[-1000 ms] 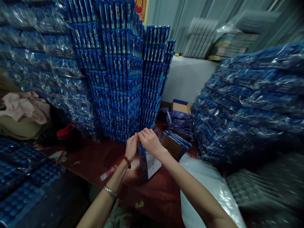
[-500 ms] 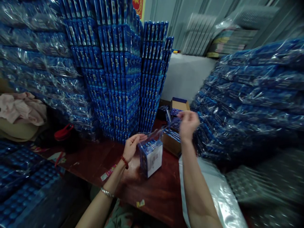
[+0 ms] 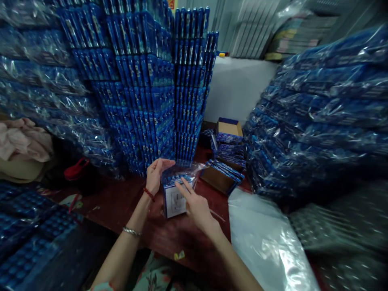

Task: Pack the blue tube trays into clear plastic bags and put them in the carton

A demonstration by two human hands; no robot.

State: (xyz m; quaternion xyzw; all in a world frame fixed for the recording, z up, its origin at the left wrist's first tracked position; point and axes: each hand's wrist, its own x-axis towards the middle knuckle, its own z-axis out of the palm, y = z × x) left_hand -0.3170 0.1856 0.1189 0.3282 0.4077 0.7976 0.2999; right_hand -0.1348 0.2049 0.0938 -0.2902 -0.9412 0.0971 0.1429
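In front of me a blue-and-white box (image 3: 176,200) stands on the table inside a clear plastic bag (image 3: 194,166), whose loose top rises above it. The rows of blue items at the box's top show through the film. At the box's upper left, my left hand (image 3: 157,171) is closed on the edge of the bag, fingers pointing right. My right hand (image 3: 195,206) is open at the box's right side, two fingers stretched apart across its front upper edge against the film.
Tall stacks of blue packs (image 3: 139,97) rise behind and left; wrapped bundles (image 3: 318,105) stand right. An open carton (image 3: 216,181) holding flat blue packs lies behind the box. A silvery plastic sheet (image 3: 263,230) covers the table's right part. A red object (image 3: 76,169) lies left.
My right hand has let go of the raised bag top and come down left to the box's front. The box and my left hand now appear further left.
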